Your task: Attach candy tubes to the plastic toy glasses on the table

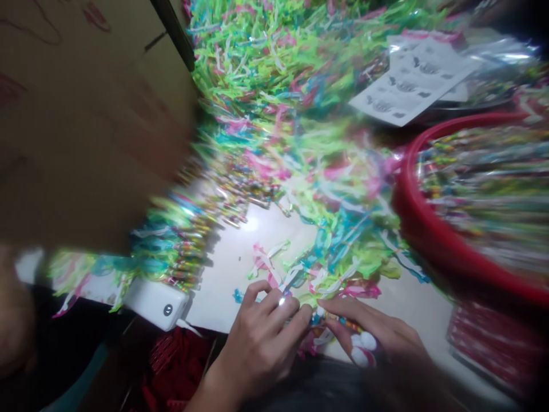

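Observation:
At the near edge of the white table my left hand (270, 323) is closed, fingers curled and tips at a tangle of coloured ribbons; what it pinches is hidden. Beside it, my right hand (381, 329) is closed around a thin multicoloured patterned stick (354, 325). White and pink rounded pieces (363, 348) show by the right fingers; whether they belong to the stick I cannot tell. Just beyond both hands lie loose strips of green, blue, pink and white ribbon (343, 260).
A large heap of ribboned sticks (274, 57) covers the far table. At right stands a red basin (412, 171) full of patterned sticks, with printed paper (412, 86) behind it. A brown cardboard panel (86, 126) blocks the left. A white power bank (156, 303) with a cable lies near the edge.

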The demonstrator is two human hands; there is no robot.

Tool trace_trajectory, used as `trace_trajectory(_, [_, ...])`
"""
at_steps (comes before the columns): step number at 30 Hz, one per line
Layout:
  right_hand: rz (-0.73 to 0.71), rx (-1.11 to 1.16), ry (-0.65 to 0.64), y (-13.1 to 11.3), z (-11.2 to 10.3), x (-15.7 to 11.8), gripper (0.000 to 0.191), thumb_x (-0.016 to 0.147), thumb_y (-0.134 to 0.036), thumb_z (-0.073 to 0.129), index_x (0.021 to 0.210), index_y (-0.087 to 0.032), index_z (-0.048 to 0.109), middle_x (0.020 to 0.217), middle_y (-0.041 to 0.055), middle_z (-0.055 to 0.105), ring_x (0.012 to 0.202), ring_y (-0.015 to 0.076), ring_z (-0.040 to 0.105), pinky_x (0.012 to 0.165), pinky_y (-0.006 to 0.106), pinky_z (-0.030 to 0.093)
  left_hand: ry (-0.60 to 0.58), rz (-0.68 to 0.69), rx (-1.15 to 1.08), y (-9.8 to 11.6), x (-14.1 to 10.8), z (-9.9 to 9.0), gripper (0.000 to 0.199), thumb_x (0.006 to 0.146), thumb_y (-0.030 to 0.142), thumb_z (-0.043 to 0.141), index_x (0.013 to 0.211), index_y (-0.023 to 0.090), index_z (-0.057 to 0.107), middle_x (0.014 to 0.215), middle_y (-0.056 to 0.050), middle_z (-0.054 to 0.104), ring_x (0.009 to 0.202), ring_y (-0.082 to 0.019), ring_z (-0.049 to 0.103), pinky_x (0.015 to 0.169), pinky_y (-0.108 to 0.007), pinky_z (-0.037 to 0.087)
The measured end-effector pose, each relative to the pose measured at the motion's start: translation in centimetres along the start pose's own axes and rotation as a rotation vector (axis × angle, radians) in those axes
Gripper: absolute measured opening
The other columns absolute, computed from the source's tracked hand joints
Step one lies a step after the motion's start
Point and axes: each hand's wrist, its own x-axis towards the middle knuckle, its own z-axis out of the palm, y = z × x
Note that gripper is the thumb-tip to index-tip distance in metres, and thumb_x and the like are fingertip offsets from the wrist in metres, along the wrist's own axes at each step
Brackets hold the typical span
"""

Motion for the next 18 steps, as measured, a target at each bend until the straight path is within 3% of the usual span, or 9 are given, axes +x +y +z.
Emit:
trace_trajectory(5, [0.033, 0.074, 0.021, -0.4, 0.1, 0.0, 0.027, 0.105, -0.022, 0.054, 0.116, -0.027, 0.078, 0.106, 0.0045, 0.084, 0.096, 0.0198, 0.083, 0.084, 0.023, 0.065, -0.044, -0.014, -0.030, -0.2, -0.2, -0.1, 0.019, 0.098, 0.012, 0.057, 0.113, 0.016, 0.067, 0.085, -0.002, 0.072, 0.080, -0.016, 0.060, 0.098, -0.039, 0.042])
trace_trajectory(11, [0.115, 0.080, 0.108, 0.1, 0.9, -0.5, 0.022, 0.103, -0.031, 0.061, 0.117, -0.029, 0.078, 0.105, 0.0038, 0.085, 0.089, 0.0231, 0.084, 0.082, 0.025, 0.067, 0.050, 0.046, 0.059, 0.2, -0.4, 0.6, 0.018, 0.102, 0.015, 0.057, 0.115, 0.015, 0.069, 0.085, -0.003, 0.074, 0.077, -0.015, 0.057, 0.099, -0.038, 0.043])
trace_trajectory(18, [0.109, 0.107, 0.142, 0.3, 0.6, -0.4, 0.023, 0.103, -0.021, 0.065, 0.122, -0.031, 0.074, 0.106, -0.0037, 0.084, 0.089, 0.0162, 0.082, 0.088, 0.019, 0.063, 0.045, 0.026, 0.058, 0.6, -0.1, 1.0, 0.017, 0.103, 0.015, 0.057, 0.113, 0.015, 0.070, 0.087, -0.004, 0.074, 0.079, -0.016, 0.059, 0.101, -0.037, 0.042])
